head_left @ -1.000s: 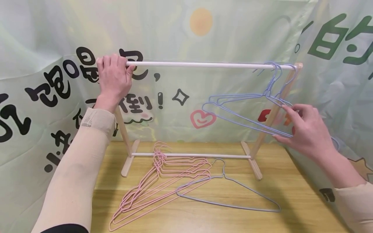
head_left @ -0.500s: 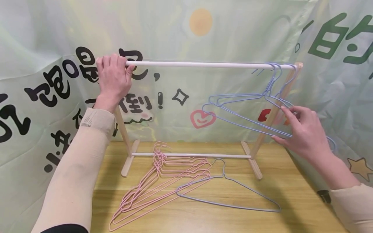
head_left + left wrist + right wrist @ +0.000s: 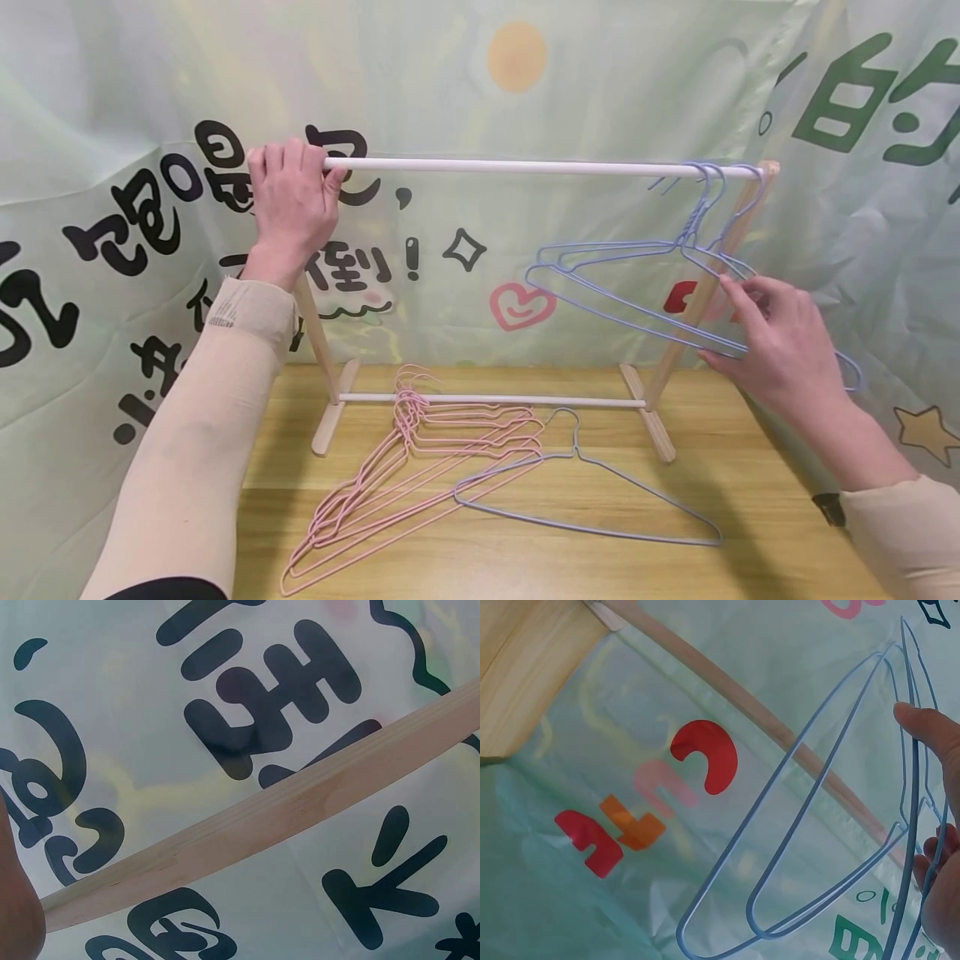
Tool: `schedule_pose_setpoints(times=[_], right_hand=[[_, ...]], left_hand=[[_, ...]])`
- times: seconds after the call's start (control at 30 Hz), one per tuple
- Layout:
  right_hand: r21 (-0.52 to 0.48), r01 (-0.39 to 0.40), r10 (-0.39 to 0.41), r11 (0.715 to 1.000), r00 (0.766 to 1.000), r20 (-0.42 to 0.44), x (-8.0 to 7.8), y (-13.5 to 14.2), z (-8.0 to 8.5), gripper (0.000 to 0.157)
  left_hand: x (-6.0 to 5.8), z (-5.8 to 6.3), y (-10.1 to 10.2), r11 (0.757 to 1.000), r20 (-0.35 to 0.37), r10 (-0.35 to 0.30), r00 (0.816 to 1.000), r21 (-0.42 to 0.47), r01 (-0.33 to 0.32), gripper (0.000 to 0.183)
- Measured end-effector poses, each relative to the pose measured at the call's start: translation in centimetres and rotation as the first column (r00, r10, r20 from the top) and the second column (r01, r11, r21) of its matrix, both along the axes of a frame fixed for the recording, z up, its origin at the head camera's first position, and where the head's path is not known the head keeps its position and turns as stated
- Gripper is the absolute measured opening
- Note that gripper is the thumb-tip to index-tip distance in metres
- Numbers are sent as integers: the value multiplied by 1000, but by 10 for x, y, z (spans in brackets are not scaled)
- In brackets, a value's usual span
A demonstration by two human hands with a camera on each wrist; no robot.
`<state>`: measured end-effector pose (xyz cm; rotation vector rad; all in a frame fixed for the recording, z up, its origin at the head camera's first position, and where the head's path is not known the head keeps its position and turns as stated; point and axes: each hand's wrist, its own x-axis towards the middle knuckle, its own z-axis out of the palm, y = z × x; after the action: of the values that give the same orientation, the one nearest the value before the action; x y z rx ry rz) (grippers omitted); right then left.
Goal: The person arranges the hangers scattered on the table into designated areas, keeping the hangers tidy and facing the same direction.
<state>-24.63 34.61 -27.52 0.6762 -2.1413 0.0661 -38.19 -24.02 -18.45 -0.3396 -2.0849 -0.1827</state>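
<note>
Right hand (image 3: 783,342) has moved a bit closer to the rack (image 3: 510,167). Blue hangers (image 3: 693,227) hang at the rack's right end, pinched by that hand. Left hand (image 3: 294,196) grips its top left corner; best hold firm, push softly.

A wood-grain table (image 3: 600,575) bears a standing rack (image 3: 585,402) and bunched pink hangers (image 3: 408,408). One grey-blue hanger (image 3: 576,452) lies there too, overlapping them.

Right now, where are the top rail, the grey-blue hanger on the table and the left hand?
Top rail (image 3: 536,167), head view: its middle.
Grey-blue hanger (image 3: 575,451), head view: its neck.
Left hand (image 3: 295,197), head view: its back.
</note>
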Motion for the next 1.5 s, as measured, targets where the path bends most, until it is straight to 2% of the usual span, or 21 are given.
schedule_pose_setpoints(times=[0.17,0.57,0.63,0.73,0.8,0.87,0.97,1.1,1.27,1.5], right_hand=[[-17,6,-6,1000,1000,18,0,-1,-2,109],[2,-27,27,1000,1000,-14,-1,3,-6,107],[-2,-40,40,999,999,-18,-1,3,-7,100],[-28,-77,75,997,996,-51,0,3,-14,78],[-61,-113,108,992,991,-84,0,1,-20,74],[-96,-147,134,984,983,-125,1,-3,-28,77],[-141,-200,175,970,970,-171,3,-10,-39,69],[-171,-249,213,953,956,-201,6,-19,-54,63],[-190,-274,243,943,955,-170,10,-27,-76,63],[-193,-290,283,937,957,-65,13,-35,-115,69]], left_hand=[[0,-1,0,1000,5,1,1000,1,-1,54],[-1,0,0,1000,2,2,1000,5,-2,55],[-1,0,0,1000,0,0,1000,5,0,54],[-1,0,0,1000,-3,1,1000,3,-1,54],[-1,0,1,1000,-5,2,1000,1,-2,54],[0,0,1,1000,-7,2,1000,1,-2,54],[0,0,1,1000,-7,3,1000,2,-3,54],[0,1,1,1000,-11,2,1000,2,-2,54],[0,3,1,1000,-12,-3,1000,3,3,53],[1,1,1,1000,-2,-13,1000,11,13,53]])
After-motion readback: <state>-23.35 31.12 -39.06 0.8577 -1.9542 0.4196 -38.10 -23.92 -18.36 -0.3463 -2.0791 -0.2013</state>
